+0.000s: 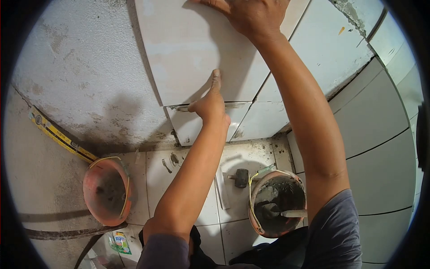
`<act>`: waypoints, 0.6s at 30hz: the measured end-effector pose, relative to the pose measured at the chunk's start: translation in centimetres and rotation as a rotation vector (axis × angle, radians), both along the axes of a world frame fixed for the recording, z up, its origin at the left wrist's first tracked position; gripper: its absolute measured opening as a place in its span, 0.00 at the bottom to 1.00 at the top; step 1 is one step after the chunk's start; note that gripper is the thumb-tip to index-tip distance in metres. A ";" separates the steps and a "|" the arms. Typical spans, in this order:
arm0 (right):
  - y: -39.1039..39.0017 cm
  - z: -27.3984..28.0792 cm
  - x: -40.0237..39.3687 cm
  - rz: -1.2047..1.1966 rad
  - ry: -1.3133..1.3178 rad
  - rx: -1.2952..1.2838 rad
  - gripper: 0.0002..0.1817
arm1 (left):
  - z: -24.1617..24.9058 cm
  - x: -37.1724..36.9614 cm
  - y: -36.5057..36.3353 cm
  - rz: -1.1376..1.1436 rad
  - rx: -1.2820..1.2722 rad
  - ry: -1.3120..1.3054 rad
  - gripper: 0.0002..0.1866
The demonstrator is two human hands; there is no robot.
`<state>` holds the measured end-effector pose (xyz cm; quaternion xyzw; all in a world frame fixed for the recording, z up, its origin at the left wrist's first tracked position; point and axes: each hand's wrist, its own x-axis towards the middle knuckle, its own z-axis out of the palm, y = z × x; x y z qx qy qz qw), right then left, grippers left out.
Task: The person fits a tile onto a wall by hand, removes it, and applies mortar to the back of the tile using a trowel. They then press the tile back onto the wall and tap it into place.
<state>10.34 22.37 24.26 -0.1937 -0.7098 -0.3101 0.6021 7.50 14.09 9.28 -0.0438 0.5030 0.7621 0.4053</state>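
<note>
A large pale wall tile stands against the wall above a lower row of tiles. My right hand lies on its upper face with fingers stretched out, partly cut off by the top of the view. At its bottom edge, my left hand rests with the thumb pointing up over the tile face; its fingers are partly hidden. The thumb stands apart from the rest of that hand. Below the large tile is a lower white tile, with a dark gap between the two.
On the tiled floor stand a mortar bucket with a trowel in it, and an orange bucket. A black mallet lies between them. A yellow spirit level leans at the left wall. White tiles cover the right wall.
</note>
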 end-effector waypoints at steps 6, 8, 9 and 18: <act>0.5 0.2 0.0 0.024 0.009 0.074 0.44 | 1.1 0.7 -0.3 0.014 -0.021 -0.001 0.64; 0.4 0.0 0.0 0.016 0.010 0.095 0.45 | 0.4 0.7 -0.2 0.026 0.018 0.016 0.64; 0.4 0.2 0.0 0.021 0.011 0.100 0.45 | 0.3 0.7 -0.1 0.026 0.027 0.021 0.64; -0.1 -0.1 0.0 -0.025 -0.002 0.043 0.45 | 0.0 0.3 0.1 -0.002 0.011 0.003 0.63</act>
